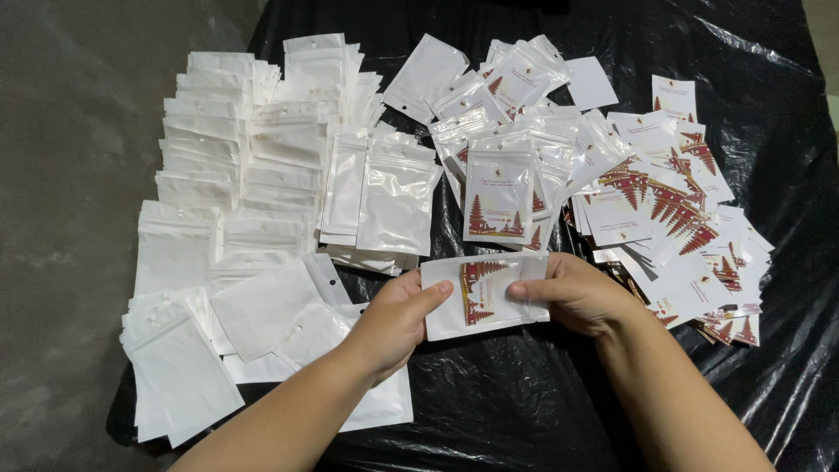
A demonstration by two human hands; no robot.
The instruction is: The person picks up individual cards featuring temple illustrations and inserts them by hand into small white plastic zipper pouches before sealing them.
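- Black plastic sheet (542, 411): it covers the counter and carries everything; grey bare surface shows along its left edge.
- Empty white pouches (245, 175): overlapping rows fill the left half of the sheet, from the far edge to the near left corner. They look unfilled, so much work appears left.
- Printed cards (673, 218): a loose fan, white with red tree motifs, lies toward the right edge, and appears not yet bagged.
- Filled pouches (502, 166): a smaller heap at the far middle, each showing a card through its clear face; this appears to be the finished share, judged well under half.
- Held pouch (485, 295): it sits near the middle of the sheet, raised between both hands, just nearer than the filled heap. Its long axis runs left to right; the card's trees lie sideways, their tips toward the right edge.
- Left hand (395, 319): thumb and fingers closed on the pouch's left end.
- Right hand (572, 293): fingers pinched on the right end, thumb on top.
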